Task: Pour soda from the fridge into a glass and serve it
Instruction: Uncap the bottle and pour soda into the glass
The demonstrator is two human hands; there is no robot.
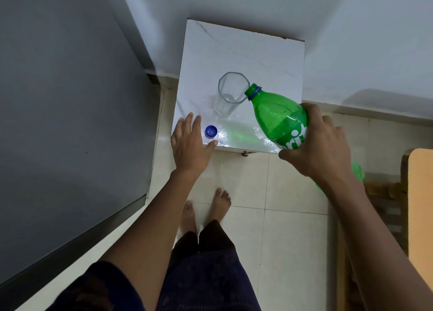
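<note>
A clear empty glass (230, 92) stands upright on a small white marble-look table (269, 59). My right hand (323, 144) grips a green soda bottle (278, 118) around its label, tilted with its uncapped mouth at the glass's right rim. No liquid shows in the glass. The blue bottle cap (211, 131) lies on the table near its front left edge. My left hand (191, 142) rests flat beside the cap, fingers spread, holding nothing.
A tall grey fridge side (65, 99) fills the left. White walls stand behind the table. Beige floor tiles (288, 240) and my bare feet (206, 207) are below. A wooden piece of furniture (419, 193) sits at the right edge.
</note>
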